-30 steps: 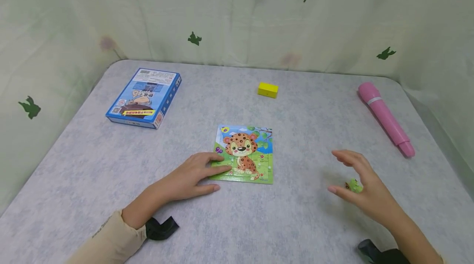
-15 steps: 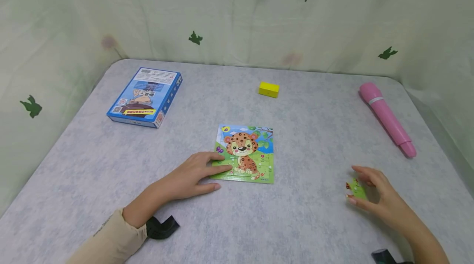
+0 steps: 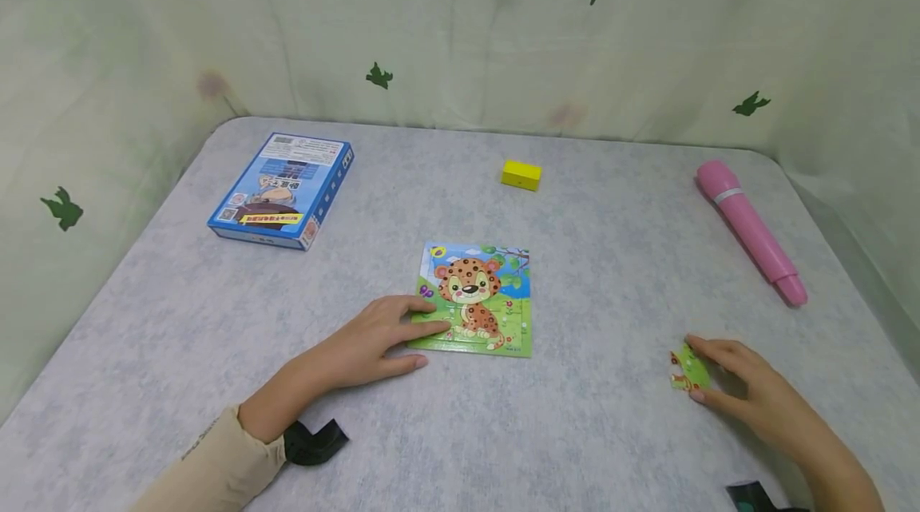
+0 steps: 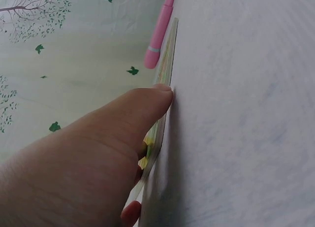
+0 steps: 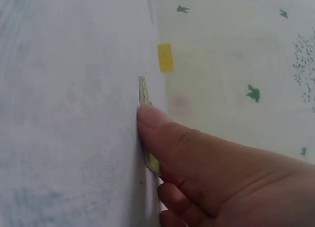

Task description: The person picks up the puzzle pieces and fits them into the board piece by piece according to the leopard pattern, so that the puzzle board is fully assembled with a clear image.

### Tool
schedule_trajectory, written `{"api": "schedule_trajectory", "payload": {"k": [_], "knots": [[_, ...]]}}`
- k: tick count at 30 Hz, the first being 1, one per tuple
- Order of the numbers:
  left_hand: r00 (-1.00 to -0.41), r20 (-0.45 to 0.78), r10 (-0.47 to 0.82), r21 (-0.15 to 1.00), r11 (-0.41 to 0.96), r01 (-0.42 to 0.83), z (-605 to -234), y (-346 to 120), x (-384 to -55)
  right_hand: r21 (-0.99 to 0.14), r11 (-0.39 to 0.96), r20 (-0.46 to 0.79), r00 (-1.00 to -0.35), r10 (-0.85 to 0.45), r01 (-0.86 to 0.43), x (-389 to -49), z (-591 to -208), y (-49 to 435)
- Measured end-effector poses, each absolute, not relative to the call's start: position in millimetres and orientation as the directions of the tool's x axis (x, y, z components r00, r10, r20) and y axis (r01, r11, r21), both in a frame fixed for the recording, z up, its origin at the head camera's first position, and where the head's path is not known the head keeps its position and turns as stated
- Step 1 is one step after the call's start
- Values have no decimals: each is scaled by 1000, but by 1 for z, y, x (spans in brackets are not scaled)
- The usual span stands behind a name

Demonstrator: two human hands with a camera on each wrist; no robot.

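A square leopard jigsaw puzzle (image 3: 470, 276) lies flat at the middle of the table. My left hand (image 3: 366, 340) rests at its left side, two outstretched fingers lying on the picture. The thumb is by its front left corner; the left wrist view shows this thumb (image 4: 152, 101) along the puzzle's edge. Over on the right, my right hand (image 3: 762, 396) pinches a small green puzzle piece (image 3: 691, 371) with brown patches, thumb at the near edge and forefinger at the far edge. In the right wrist view the piece (image 5: 141, 89) is seen edge-on, partly hidden by the thumb.
A blue printed box (image 3: 280, 188) lies at the back left of the table. Further back, near the middle, sits a yellow block (image 3: 521, 174). A pink microphone-shaped thing (image 3: 751, 228) lies at the right, and a pale curtain (image 3: 460, 25) hangs behind the table.
My right hand has come down and to the right, its thumb and fingers closing from a wide spread onto the green piece. The left hand and the puzzle have not moved.
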State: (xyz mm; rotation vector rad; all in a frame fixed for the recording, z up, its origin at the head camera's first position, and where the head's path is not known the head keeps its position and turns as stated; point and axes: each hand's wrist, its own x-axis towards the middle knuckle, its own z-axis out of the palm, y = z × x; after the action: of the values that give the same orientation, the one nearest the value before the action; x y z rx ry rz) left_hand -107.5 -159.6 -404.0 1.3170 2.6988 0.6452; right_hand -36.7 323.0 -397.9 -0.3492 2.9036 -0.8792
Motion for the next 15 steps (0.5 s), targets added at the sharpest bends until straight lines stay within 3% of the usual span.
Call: {"api": "schedule_trajectory", "payload": {"k": [9, 15], "knots": [[-621, 140, 771, 377, 538, 754, -403, -159, -108, -489, 855, -1, -980, -198, -172, -41, -393, 308], [-602, 178, 779, 333, 528, 781, -403, -156, -107, -491, 824, 104, -958, -265, -282, -48, -379, 285]]}}
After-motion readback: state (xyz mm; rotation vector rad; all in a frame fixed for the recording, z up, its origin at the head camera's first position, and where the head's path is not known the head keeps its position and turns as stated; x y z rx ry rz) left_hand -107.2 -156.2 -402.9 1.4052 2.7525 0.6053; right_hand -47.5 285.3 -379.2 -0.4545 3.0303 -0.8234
